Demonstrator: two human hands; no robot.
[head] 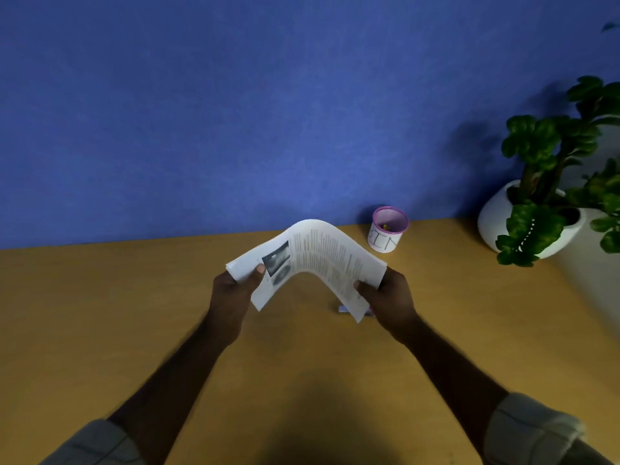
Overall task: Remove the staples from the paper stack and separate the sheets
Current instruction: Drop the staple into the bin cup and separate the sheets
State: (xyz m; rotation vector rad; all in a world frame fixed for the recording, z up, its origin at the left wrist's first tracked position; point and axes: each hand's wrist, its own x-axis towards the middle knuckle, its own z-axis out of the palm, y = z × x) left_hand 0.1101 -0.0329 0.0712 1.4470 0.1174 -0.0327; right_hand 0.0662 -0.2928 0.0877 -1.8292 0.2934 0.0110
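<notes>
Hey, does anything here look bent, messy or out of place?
Yes. The paper stack is bowed upward into an arch, held above the desk between the left hand and right hand. A small object lies half hidden beneath it; otherwise nothing stands out.

Both arms reach forward from the lower corners of the view, bare from the rolled-up grey sleeves to the wrists, and draw closer together toward the hands; the left hand is held up off the tabletop, its thumb lying across the top of the left end of the paper stack while its fingers curl beneath, out of sight; the right hand is raised to about the same height, its thumb pressing the top of the right end and its fingers wrapped under; the back of each hand faces outward; both forearms are blurred.
</notes>
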